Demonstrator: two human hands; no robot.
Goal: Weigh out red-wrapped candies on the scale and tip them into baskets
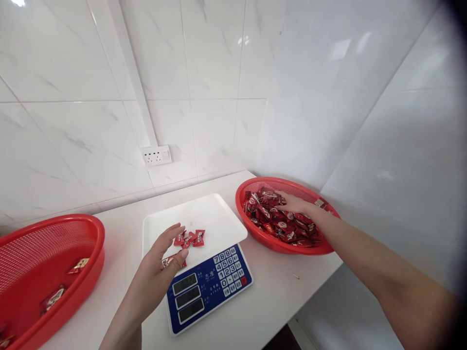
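Observation:
My left hand point(168, 257) hovers over the white tray point(219, 214) of a weighing scale, its fingers and thumb apart. Close to those fingers lie several small red-wrapped sweets point(188, 239), and a larger red packet point(170, 261) is partly covered by the hand. On the right, my right hand point(293, 203) reaches into a red basket point(284, 249) full of red-wrapped sweets point(277, 221). Its fingers are stretched out and spread over the pile, with some fingertips hidden among the wrappers. The scale's blue panel point(209, 287) has number keys and dark displays.
At the left stands another red basket point(83, 291) with a few wrapped pieces inside. A small gold-coloured scrap point(296, 276) lies on the white table point(270, 296). Behind, a tiled wall point(215, 136) carries a power socket point(156, 155); another wall closes the right side.

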